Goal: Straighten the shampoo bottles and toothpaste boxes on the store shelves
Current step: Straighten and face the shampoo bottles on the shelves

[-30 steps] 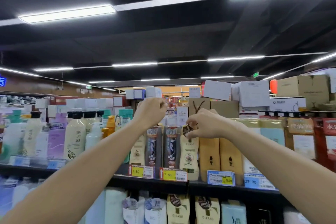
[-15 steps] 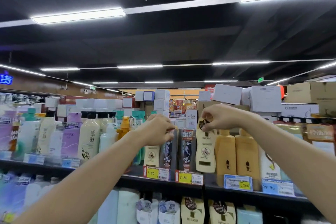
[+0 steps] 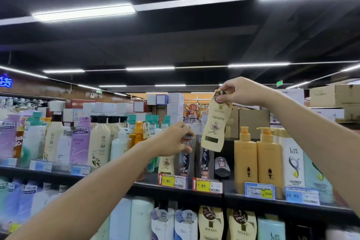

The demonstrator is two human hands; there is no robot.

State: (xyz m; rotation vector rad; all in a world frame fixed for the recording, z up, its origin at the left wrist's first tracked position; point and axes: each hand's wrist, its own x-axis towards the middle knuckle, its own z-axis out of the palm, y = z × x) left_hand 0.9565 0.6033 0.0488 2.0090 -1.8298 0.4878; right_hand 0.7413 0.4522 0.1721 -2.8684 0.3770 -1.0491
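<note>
1. The right hand (image 3: 241,91) pinches the cream bottle (image 3: 215,126) by its cap. The bottle hangs above the shelf (image 3: 109,183), slightly tilted.
2. The left hand (image 3: 173,140) grips the top of a grey bottle (image 3: 187,161) that stands on the shelf; it should steady this bottle.
3. Lower the cream bottle upright into the gap beside the orange bottles (image 3: 245,160), label forward, without knocking the neighbours.
</note>
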